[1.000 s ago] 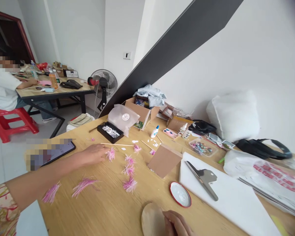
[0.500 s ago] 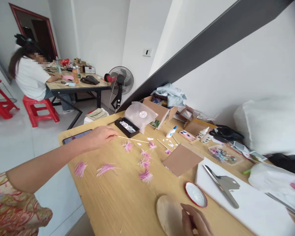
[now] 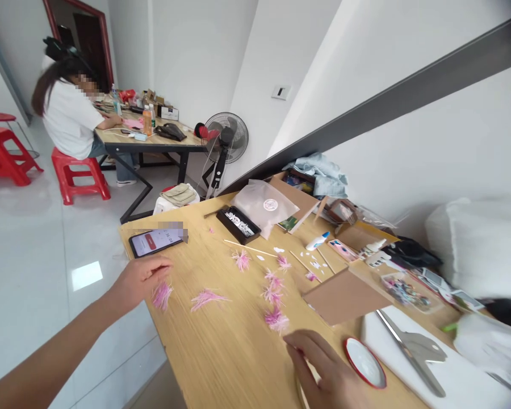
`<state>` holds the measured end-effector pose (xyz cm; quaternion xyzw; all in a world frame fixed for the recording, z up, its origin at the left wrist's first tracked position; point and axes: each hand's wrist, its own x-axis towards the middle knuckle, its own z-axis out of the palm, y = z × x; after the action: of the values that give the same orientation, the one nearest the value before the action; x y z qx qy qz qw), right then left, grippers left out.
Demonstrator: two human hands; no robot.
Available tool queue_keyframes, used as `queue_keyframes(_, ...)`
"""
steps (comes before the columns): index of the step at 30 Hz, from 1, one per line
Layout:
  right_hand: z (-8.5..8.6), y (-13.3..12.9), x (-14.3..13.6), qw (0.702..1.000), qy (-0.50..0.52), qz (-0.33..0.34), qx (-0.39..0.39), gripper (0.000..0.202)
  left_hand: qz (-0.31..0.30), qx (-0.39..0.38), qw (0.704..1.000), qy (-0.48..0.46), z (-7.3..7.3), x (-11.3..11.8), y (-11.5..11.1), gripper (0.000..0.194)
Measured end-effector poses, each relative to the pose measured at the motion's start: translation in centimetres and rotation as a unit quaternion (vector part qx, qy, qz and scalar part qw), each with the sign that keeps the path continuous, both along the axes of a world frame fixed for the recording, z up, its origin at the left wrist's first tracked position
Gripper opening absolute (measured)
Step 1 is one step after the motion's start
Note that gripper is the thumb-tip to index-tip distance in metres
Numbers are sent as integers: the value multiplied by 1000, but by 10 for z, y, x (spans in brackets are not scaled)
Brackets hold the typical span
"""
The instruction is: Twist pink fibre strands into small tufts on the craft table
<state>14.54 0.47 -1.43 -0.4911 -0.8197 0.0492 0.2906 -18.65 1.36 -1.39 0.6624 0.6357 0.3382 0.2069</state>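
Observation:
My left hand (image 3: 142, 279) is beside a pink fringed tuft (image 3: 162, 296) at the table's left edge, its fingers slightly bent and parted, with nothing visible in them. My right hand (image 3: 326, 369) hangs over a round wooden disc (image 3: 300, 392), mostly hidden under it; thumb and index finger are apart. More pink tufts (image 3: 208, 298) lie mid-table, several in a column (image 3: 276, 319) above my right hand. A thin stick (image 3: 249, 247) lies behind them, near a black box of white pieces (image 3: 238, 224).
A phone (image 3: 158, 240) lies at the left corner. On the right are a brown card (image 3: 347, 295), a red-rimmed lid (image 3: 365, 363) and a large metal clip (image 3: 413, 346) on a white board (image 3: 377, 329). A person (image 3: 70, 119) sits at another table, near a fan (image 3: 226, 138).
My left hand has come back from the stick's end to the leftmost tuft, uncovering the phone. My right hand has moved over the disc and spread its fingers. The view has shifted.

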Motion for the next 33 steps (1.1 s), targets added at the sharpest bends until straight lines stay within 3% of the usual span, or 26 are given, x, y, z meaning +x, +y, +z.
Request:
queue_keyframes(5, 18, 49, -76, 978, -140, 30, -150, 25, 41, 37, 997, -57, -22, -8, -13, 22)
queue_keyframes(8, 14, 79, -110, 956, -220, 43, -188, 22, 48, 53, 996, -62, -26, -12, -21, 22)
queue_keyframes(12, 2, 107, -136, 935, -280, 54, -211, 18, 44, 60, 992, -103, -27, -9, -31, 21)
queue_keyframes(14, -5, 115, -142, 924, -306, 60, -223, 15, 47, 59, 989, -126, -28, -6, -33, 20)
queue_keyframes(18, -18, 124, -144, 906, -340, 68, -241, 30, 47, 47, 987, -147, -33, -5, -33, 18)
queue_keyframes(23, -28, 126, -140, 909, -343, 83, -222, 30, 34, 43, 987, -154, -38, -6, -27, 18)
queue_keyframes(26, -24, 127, -139, 917, -333, 77, -208, 20, 27, 37, 987, -155, -37, -5, -25, 19)
queue_keyframes(30, -10, 129, -142, 928, -307, 59, -201, 32, 27, 35, 988, -148, -36, -6, -24, 19)
queue_keyframes(33, -2, 131, -143, 933, -289, 57, -206, 30, 31, 38, 989, -140, -36, -7, -23, 19)
